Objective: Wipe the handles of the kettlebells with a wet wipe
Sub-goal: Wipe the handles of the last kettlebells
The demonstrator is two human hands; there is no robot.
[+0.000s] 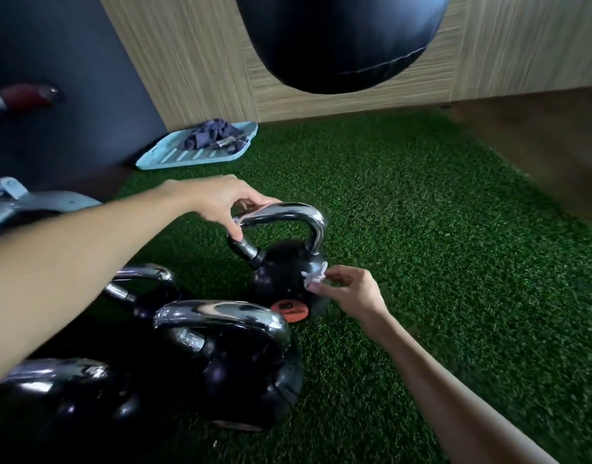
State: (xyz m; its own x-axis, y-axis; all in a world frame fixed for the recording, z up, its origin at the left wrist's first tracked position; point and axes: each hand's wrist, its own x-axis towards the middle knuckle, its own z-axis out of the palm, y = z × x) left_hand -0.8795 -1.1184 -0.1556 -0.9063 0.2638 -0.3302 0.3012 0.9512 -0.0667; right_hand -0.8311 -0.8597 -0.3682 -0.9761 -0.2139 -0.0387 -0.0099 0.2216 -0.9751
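Glossy chromed metal handle [287,212] under left hand [221,202], black glossy kettlebell body [277,276], crumpled white wipe [314,274], rough green turf [421,246], matt wood-grain wall [194,61]

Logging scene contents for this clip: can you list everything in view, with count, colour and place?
kettlebells: four, black with chrome handles, clustered on the turf, lower left
wet wipe: one, white, in the right hand
tray: one, light blue, by the wall
cloth: one, dark, in the tray
punching bag: one, black, hanging at top
turf: green, floor
left hand: grips the handle of the farthest kettlebell
right hand: pinches the wipe beside it
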